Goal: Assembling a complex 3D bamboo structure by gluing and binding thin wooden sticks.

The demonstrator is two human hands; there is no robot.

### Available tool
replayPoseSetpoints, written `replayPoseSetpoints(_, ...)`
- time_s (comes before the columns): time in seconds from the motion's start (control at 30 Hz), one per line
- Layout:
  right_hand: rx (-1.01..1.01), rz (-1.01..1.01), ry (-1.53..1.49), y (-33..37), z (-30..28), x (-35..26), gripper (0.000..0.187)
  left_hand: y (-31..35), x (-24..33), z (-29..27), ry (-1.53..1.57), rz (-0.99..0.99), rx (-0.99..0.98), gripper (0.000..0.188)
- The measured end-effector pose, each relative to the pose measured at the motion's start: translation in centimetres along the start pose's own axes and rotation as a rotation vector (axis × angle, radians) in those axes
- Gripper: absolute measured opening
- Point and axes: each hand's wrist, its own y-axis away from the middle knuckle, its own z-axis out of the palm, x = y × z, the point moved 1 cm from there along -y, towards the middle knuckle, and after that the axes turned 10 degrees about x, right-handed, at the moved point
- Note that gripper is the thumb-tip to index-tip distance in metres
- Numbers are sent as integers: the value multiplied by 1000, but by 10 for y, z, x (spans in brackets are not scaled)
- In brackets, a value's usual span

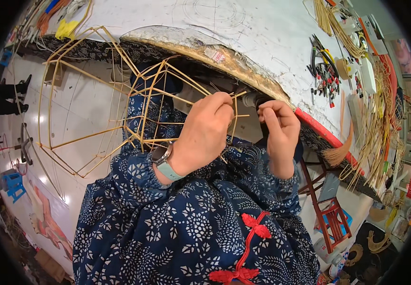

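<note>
Near table (267, 28) edge: red-printed label (218, 55); left hand (201, 133) grips an angular yellow frame (151, 89); right hand (280, 133) pinched, contents unclear.

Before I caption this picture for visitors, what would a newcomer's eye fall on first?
Probably the openwork frame of thin tan sticks, spreading leftward from the left hand. Next, the watch on that wrist, and the red knotted fastenings on the blue patterned garment below.
</note>
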Motion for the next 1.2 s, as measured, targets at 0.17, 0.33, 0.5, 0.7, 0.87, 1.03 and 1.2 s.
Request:
replayPoseSetpoints(0.17, -66, 441, -343, 12, 2, 46, 10, 2, 1, 2, -63, 34, -7, 11)
replayPoseSetpoints(0.33, -216, 544, -490, 22, 13, 53, 13, 2, 1, 3, -79, 64, -43, 7)
replayPoseSetpoints(0.5, -243, 606, -455, 19, 13, 50, 13, 1, 1, 4, -64, 61, -93, 7)
replayPoseSetpoints(0.7, -264, 248, -133, 6, 3, 49, 5, 1, 2, 11, 4, -111, -56, 10)
replayPoseSetpoints(0.87, -413, -332, 363, -14, -4, 30, 11, 3, 1, 13, -132, 20, -176, 8)
replayPoseSetpoints(1.03, -451, -686, 470, -34, -4, 11, 20, 9, 3, 10, -125, 32, -140, 8)
replayPoseSetpoints(1.2, -504, -764, 534, -44, 0, -11, 22, 9, 0, 13, -106, -18, -136, 17)
